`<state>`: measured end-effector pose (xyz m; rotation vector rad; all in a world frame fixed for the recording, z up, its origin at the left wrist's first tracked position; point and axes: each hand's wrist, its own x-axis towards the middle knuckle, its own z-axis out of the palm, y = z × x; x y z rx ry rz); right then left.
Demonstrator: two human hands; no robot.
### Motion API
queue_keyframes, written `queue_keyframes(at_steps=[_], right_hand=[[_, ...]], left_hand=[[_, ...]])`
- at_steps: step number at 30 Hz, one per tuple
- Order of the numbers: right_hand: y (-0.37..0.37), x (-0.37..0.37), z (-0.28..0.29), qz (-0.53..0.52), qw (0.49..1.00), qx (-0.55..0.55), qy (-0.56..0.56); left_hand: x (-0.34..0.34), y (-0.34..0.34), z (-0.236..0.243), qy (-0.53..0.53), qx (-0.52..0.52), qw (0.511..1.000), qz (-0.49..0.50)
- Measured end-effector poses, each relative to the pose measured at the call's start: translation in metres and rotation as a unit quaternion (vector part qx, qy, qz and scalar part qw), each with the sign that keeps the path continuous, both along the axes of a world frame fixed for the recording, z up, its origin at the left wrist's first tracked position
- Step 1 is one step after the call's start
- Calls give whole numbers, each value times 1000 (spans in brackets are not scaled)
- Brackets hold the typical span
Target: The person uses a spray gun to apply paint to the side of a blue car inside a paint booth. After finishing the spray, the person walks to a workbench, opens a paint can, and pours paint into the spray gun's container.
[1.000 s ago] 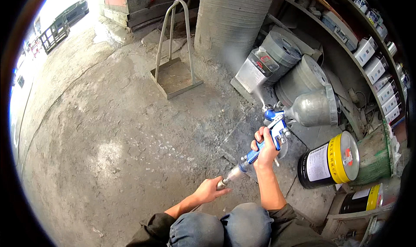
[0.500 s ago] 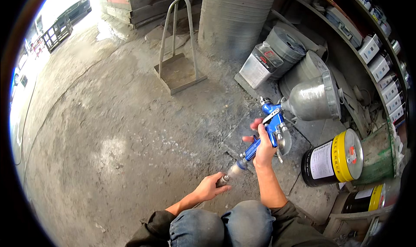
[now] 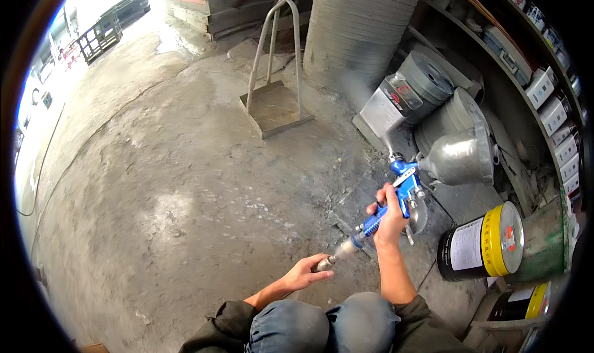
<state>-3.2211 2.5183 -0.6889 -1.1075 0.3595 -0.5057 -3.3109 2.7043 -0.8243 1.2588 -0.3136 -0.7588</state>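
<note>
A blue spray gun (image 3: 375,222) with a grey, dusty cup (image 3: 459,159) is held out over the floor, its nozzle facing away from me. My right hand (image 3: 390,224) is wrapped round its handle, fingers on the trigger. Whitish mist (image 3: 359,92) streams from the nozzle toward the far side. Below the handle hangs a cloudy cylindrical fitting (image 3: 348,248). At its lower end, the fingers of my left hand (image 3: 301,274) close round a metal connector (image 3: 325,264). Any hose beyond that hand is hidden.
A rectangular tin (image 3: 388,105) stands beyond the gun, beside grey buckets (image 3: 427,74). To the right are a black-and-yellow pail (image 3: 473,245) and shelves with white boxes (image 3: 552,115). A metal frame with a hoop handle (image 3: 286,121) stands ahead, near a ribbed column (image 3: 356,28).
Mist now comes out of the nozzle, where none showed before. My right fingers have drawn in on the trigger. The whole view has shifted slightly, with things appearing further right and lower.
</note>
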Motion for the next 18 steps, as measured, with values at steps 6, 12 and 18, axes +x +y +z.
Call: queue_keyframes(at_steps=[6,12,18], right_hand=[[-30,12,-14,-6,999,-34,19],[-23,7,-3,130,936,319,-69],[-2,14,-19,120,942,311,-52]], left_hand=[[10,17,30,-23,-38,999,2],[0,22,50,-60,9,996,69],[-7,26,68,40,55,989,128]])
